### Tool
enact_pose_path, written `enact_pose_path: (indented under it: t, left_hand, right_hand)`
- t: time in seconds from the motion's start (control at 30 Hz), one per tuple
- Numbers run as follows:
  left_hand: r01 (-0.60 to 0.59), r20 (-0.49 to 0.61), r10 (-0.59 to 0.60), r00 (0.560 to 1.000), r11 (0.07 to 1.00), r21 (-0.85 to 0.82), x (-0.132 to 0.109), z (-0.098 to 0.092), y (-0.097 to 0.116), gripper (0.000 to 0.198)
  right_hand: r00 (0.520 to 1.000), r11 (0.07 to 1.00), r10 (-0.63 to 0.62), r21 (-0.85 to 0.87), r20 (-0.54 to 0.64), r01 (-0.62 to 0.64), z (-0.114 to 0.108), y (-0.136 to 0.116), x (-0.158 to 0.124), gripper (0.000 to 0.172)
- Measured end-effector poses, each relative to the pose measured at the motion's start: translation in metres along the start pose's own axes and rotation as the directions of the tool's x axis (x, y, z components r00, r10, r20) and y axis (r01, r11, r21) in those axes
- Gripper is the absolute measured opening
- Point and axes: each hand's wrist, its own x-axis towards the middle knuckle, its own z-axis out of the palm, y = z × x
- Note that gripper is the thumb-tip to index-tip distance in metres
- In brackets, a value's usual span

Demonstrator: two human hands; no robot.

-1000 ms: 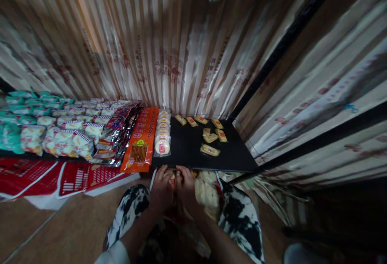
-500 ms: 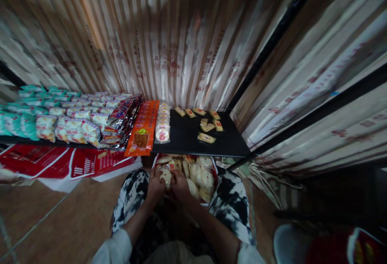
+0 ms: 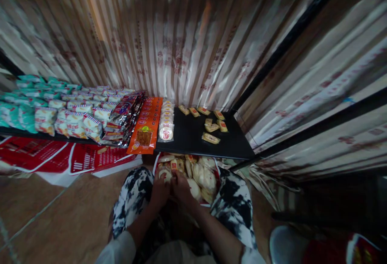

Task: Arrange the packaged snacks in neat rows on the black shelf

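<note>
Head view. Cake (image 3: 165,175), round: was at the box's (image 3: 218,171) left side; left hand (image 3: 160,190) curled its fingers about it, apparently steadying it; right hand's (image 3: 180,186) fingers bent beside, grip unclear. Box: stood between knees (image 3: 136,189), presumably within reach.

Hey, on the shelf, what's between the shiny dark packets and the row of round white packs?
In the head view, an orange packet lies between the shiny dark packets and the row of round white packs.
</note>
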Motion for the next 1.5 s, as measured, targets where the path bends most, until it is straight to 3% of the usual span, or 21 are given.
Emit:
enact_pose_path:
  t: [0.3, 0.47, 0.67, 0.8, 1.0, 1.13, 1.27, 1.5]
  left_hand:
    - [-0.017, 0.005, 0.017, 1.0, 0.999, -0.035, -0.008, 0.005, -0.004, 0.037]
    - [-0.043, 0.01, 0.044, 0.999, 0.995, -0.09, -0.009, 0.001, -0.002, 0.042]
    - [-0.07, -0.014, 0.069, 0.998, 0.984, -0.165, -0.01, -0.004, 0.002, 0.045]
    - [-0.133, -0.042, 0.127, 0.991, 0.971, -0.201, -0.012, -0.005, 0.006, 0.047]
    - [-0.03, 0.029, 0.035, 0.999, 0.985, -0.171, -0.018, 0.0, 0.015, 0.045]
    - [-0.089, 0.041, 0.095, 0.995, 0.985, -0.146, -0.016, -0.003, 0.025, 0.047]
    - [-0.17, 0.053, 0.176, 0.983, 0.98, -0.106, -0.007, -0.012, 0.046, 0.049]
    - [-0.341, 0.045, 0.339, 0.94, 0.937, 0.077, 0.008, -0.025, 0.083, 0.039]
  right_hand:
    - [0.996, 0.998, 0.05, -0.033, 0.073, -0.047, 0.007, 0.008, 0.003, 0.04]
    - [0.988, 0.995, 0.096, -0.011, 0.118, -0.095, 0.008, 0.0, 0.004, 0.037]
    - [0.993, 0.995, 0.091, 0.03, 0.079, -0.093, -0.007, -0.019, 0.002, 0.034]
    - [0.993, 0.993, 0.102, 0.05, 0.064, -0.105, -0.015, -0.017, 0.0, 0.033]
    - [0.995, 0.993, 0.082, 0.082, 0.051, -0.086, -0.023, -0.012, -0.004, 0.03]
    - [0.996, 0.99, 0.079, 0.114, 0.039, -0.083, -0.038, -0.017, -0.003, 0.031]
    - [0.993, 0.949, 0.12, 0.291, 0.009, -0.118, -0.059, -0.02, 0.004, 0.034]
    - [0.972, 0.765, 0.233, 0.615, 0.011, -0.19, -0.099, -0.032, 0.021, 0.033]
